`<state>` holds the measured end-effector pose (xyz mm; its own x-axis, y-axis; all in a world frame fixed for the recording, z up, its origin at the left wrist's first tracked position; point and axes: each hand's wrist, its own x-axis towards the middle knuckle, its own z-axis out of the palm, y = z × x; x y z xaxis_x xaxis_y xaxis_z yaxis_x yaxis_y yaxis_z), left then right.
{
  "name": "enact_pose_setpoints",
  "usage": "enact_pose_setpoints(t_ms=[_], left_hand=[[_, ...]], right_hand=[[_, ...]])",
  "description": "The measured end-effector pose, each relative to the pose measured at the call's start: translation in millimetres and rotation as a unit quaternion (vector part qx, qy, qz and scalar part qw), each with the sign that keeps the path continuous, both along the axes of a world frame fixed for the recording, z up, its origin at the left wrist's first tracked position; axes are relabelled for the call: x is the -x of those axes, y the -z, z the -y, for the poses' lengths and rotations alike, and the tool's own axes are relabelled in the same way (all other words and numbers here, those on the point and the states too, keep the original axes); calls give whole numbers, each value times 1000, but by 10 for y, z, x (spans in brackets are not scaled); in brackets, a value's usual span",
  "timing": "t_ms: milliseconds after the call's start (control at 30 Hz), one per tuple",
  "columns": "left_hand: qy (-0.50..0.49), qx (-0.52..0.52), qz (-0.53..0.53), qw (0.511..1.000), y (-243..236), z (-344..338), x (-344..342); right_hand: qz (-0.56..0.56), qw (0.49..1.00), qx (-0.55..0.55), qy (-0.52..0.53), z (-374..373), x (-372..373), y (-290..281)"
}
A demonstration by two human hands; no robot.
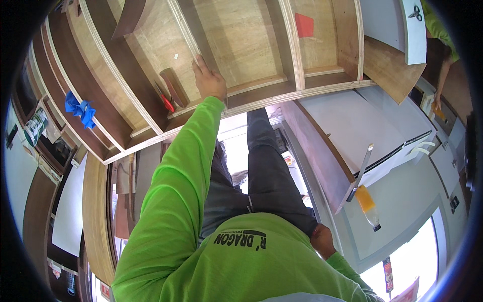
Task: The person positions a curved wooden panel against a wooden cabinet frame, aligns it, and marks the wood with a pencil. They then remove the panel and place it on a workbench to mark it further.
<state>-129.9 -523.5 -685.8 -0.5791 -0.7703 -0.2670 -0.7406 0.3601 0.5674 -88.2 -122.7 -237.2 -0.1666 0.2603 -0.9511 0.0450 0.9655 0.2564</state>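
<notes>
My left hand [209, 81] reaches forward and rests on the edge of a plywood divider [184, 25] in a large open wooden cabinet frame [261, 100]. Its fingers are stretched out along the wood. Left of that hand, inside a compartment, lie a red-handled tool [167, 103] with a thin pointed end and a brown curved strip [173, 86]. Down at my right hip, my right hand [322, 240] is closed beside the trouser pocket. A small red bit shows at its fingers, but what it holds is mostly hidden.
Blue crumpled cloth [80, 108] hangs on the frame's left part, near a can [36, 127]. At right, a yellow-orange and clear bottle [368, 206] and a metal strip [361, 173] lie by a white panel [347, 121]. A co-worker's arm [444, 80] shows at far right.
</notes>
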Motion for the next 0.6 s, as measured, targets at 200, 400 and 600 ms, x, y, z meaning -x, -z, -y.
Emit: enact_pose_setpoints(t_ms=[200, 400, 600], left_hand=[[-1, 29, 15, 999, 34, -17, 0], [-4, 12, 13, 1000, -28, 8, -23], [22, -4, 1, 1000, -48, 1, 11]], right_hand=[[219, 964, -36, -149, -200, 237, -287], [-57, 996, 55, 30, 577, 766, -72], [-272, 816, 346, 375, 1493, 918, 2024]])
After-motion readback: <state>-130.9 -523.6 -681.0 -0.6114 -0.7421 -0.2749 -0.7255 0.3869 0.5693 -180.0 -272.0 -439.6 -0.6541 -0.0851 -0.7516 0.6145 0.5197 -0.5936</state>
